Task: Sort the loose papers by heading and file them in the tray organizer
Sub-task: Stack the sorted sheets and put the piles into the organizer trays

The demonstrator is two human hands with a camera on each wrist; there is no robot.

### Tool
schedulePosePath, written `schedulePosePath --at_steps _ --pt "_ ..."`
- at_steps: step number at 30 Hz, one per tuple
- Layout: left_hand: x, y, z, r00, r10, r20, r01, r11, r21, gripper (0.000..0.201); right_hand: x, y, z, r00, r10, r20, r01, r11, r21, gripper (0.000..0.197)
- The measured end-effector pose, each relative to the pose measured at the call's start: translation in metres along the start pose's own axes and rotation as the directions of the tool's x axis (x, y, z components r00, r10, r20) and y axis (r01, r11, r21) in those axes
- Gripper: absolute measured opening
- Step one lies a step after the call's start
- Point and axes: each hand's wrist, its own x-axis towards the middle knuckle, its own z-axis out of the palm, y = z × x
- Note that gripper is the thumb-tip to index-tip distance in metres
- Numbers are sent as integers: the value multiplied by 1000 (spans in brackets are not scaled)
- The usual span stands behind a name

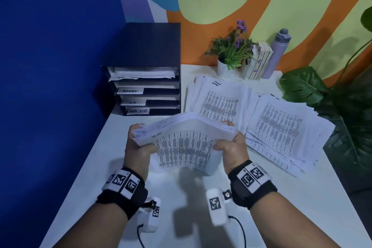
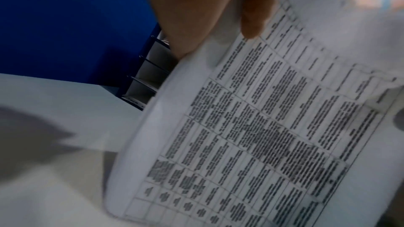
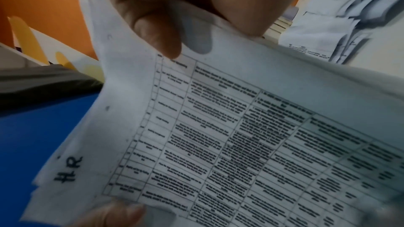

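Both hands hold one thick stack of printed papers (image 1: 185, 143) above the white table, bent so its near part droops toward me. My left hand (image 1: 138, 143) grips its left end and my right hand (image 1: 231, 143) grips its right end. In the right wrist view the held stack (image 3: 240, 135) carries a handwritten "HR" heading, with my fingers (image 3: 161, 34) curled over its edge. The left wrist view shows a finger (image 2: 255, 15) of my left hand pressed on the sheet (image 2: 251, 135). The dark tray organizer (image 1: 145, 78) stands at the back left, with slots labelled ADMIN (image 1: 130, 91), H.R (image 1: 132, 102) and TASK LIST (image 1: 137, 110).
Two spread piles lie on the table to the right: one headed ADMIN (image 1: 219, 98), one headed TASK LIST (image 1: 281, 127). Behind them stand a potted plant (image 1: 231, 54), some books (image 1: 260, 60) and a grey bottle (image 1: 278, 52). Large green leaves (image 1: 342, 110) overhang the right edge.
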Motion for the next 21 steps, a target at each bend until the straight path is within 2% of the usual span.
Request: schedulePosePath --at_steps 2,5,7,10,12,14,16,18,21 --pt "1 3 5 1000 9 -22 -10 998 -62 55 1 2 0 999 22 -32 -21 1000 20 48" --pt "-4 11 6 996 88 3 -88 993 -81 60 1 5 -6 999 33 -39 -34 999 -27 53" --pt "-8 21 11 987 159 13 -157 983 -92 49 1 7 -9 1000 20 -1 -20 998 -52 51" --pt "-6 35 24 967 214 -137 -217 976 -11 22 0 6 -10 998 -11 69 13 999 -36 50" --pt "-1 42 30 950 200 -238 -195 980 42 19 -2 5 -9 994 -28 103 32 999 -41 46" --pt "6 46 33 940 179 -291 -178 984 28 8 -5 4 -10 989 -47 141 56 997 -58 45" --pt "13 46 32 935 180 -305 -176 984 40 15 -7 2 -10 978 -112 174 124 991 -56 55" --pt "15 45 31 930 223 -290 -212 975 71 17 -9 -4 -8 949 -246 195 259 965 -44 62" --pt "10 42 28 934 297 -196 -280 953 112 11 -6 -13 -1 851 -462 247 514 829 -220 63"
